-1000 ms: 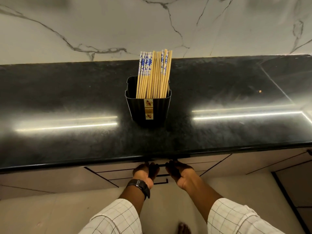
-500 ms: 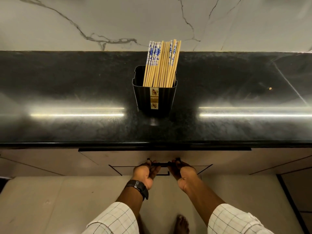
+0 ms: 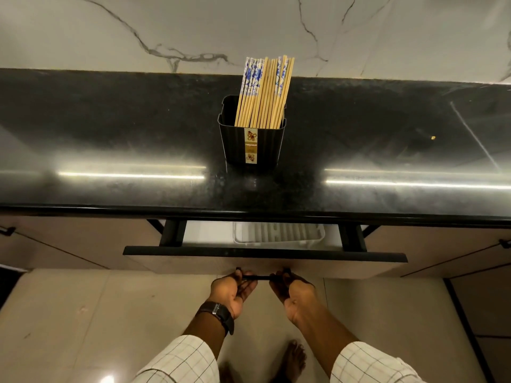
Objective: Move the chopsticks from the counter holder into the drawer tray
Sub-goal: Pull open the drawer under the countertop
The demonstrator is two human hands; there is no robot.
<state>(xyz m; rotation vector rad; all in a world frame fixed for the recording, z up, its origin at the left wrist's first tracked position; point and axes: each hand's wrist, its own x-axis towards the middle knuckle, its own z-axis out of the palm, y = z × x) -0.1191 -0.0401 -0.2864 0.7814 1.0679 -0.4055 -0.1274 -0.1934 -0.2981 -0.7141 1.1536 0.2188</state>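
Note:
Several wooden chopsticks (image 3: pixel 262 92), some with blue-and-white tops, stand upright in a black ribbed holder (image 3: pixel 265 146) on the black counter (image 3: pixel 110 139). Below the counter edge a drawer (image 3: pixel 193 261) is partly pulled out, and a white ridged tray (image 3: pixel 278 233) shows inside it, its back part hidden under the counter. My left hand (image 3: pixel 233 290), with a dark watch on the wrist, and my right hand (image 3: pixel 293 293) both grip the thin black drawer handle (image 3: pixel 258 278) from below.
A marble wall (image 3: pixel 193 31) rises behind the counter. Closed cabinet fronts (image 3: pixel 69 239) flank the drawer on both sides. A small yellow crumb (image 3: pixel 433 137) lies on the counter at the right. My bare feet (image 3: pixel 294 357) stand on the beige floor.
The drawer has slid out from shut to partly open as both hands drew the handle toward me. The white tray has come into sight. The chopsticks and holder have not moved.

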